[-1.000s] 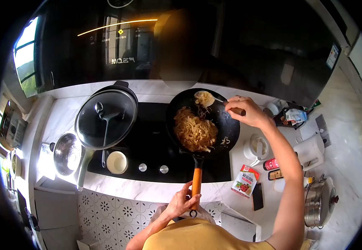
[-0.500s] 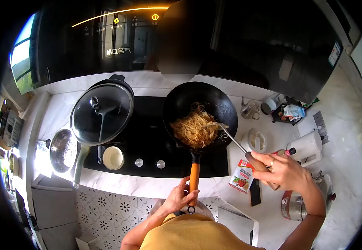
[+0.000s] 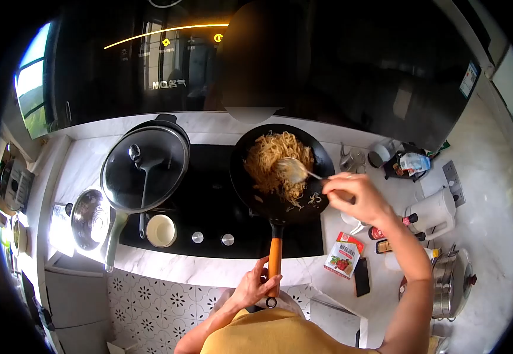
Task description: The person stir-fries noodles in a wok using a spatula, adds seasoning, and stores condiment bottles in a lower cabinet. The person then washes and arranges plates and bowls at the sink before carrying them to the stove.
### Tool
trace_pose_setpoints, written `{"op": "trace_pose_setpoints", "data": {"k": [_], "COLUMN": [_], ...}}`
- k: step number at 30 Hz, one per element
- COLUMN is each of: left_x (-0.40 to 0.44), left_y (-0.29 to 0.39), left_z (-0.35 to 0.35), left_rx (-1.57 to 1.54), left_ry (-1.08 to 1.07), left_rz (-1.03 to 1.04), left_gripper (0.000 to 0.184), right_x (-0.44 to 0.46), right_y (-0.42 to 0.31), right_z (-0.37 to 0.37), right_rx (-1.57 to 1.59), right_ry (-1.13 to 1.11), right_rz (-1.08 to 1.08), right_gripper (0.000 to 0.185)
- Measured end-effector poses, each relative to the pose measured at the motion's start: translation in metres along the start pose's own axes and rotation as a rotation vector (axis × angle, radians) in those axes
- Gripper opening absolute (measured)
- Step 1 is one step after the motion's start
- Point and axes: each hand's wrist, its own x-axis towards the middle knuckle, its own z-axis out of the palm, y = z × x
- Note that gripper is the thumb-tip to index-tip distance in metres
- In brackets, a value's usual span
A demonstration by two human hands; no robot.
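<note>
My left hand (image 3: 255, 287) is closed around the lower end of the wooden handle of a black wok (image 3: 322, 160), which sits on the right side of the cooktop. Shredded noodles (image 3: 277, 147) fill much of the wok, heaped toward its far side, with a few loose bits near the right wall. Gripped by its handle in my right hand (image 3: 356, 197), a metal spatula (image 3: 292, 170) reaches into the wok. Its head rests against the noodles, and my fingers cover most of the handle.
Left on the black cooktop (image 3: 209, 200) stands a lidded pot (image 3: 168, 147) with a ladle (image 3: 145, 189) across its lid. A strainer (image 3: 91, 218) and cream cup (image 3: 162, 230) are nearby. At right lie a seasoning packet (image 3: 343, 256), phone (image 3: 362, 277), bottles and a steel pot (image 3: 448, 286).
My right hand has moved up and left, carrying the spatula deeper into the wok. The noodles have shifted toward the wok's far side. My left hand keeps its hold on the handle.
</note>
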Motion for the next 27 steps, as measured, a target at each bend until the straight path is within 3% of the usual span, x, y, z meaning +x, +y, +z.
{"op": "trace_pose_setpoints", "data": {"k": [5, 7, 10, 12, 13, 16, 20, 22, 25, 26, 27], "left_x": [0.001, 0.000, 0.001, 0.001, 0.002, 0.001, 0.001, 0.001, 0.000, -0.001, -0.002], "left_y": [0.005, 0.006, 0.004, 0.002, 0.002, 0.008, 0.007, 0.007, 0.010, 0.010, 0.010], "left_z": [-0.003, -0.003, -0.002, -0.002, -0.002, -0.001, -0.001, 0.001, 0.001, 0.002, 0.003], "left_rx": [-0.008, -0.012, -0.030, -0.015, 0.000, -0.018, -0.026, 0.008, -0.022, -0.035, -0.037], "left_ry": [-0.054, -0.058, -0.043, -0.059, -0.073, -0.065, -0.049, -0.037, -0.036, -0.039, -0.040], "left_rz": [-0.089, -0.095, -0.066, -0.079, -0.091, -0.113, -0.092, -0.097, -0.109, -0.109, -0.119], "left_gripper": [0.068, 0.069, 0.070, 0.071, 0.071, 0.069, 0.067, 0.067, 0.067, 0.067, 0.067], "right_x": [0.000, 0.008, 0.031, 0.032, 0.029, 0.021, 0.037, 0.054, 0.068, 0.064, 0.056], "right_y": [0.020, 0.061, 0.094, 0.087, 0.058, 0.024, 0.026, 0.053, 0.069, 0.062, 0.056], "right_z": [-0.049, -0.033, 0.019, 0.038, 0.029, -0.001, -0.037, -0.027, 0.007, 0.017, 0.021], "right_rx": [0.027, 0.090, 0.438, 0.471, 0.181, -0.029, -0.035, -0.154, 0.102, 0.109, 0.087], "right_ry": [0.107, 0.215, 0.407, 0.352, 0.161, -0.058, -0.186, -0.138, 0.083, 0.057, -0.015], "right_rz": [0.338, 0.428, 0.461, 0.351, 0.254, -0.184, -0.071, -0.081, 0.064, 0.058, -0.115], "right_gripper": [0.010, 0.010, 0.009, 0.009, 0.010, 0.011, 0.012, 0.010, 0.011, 0.009, 0.009]}}
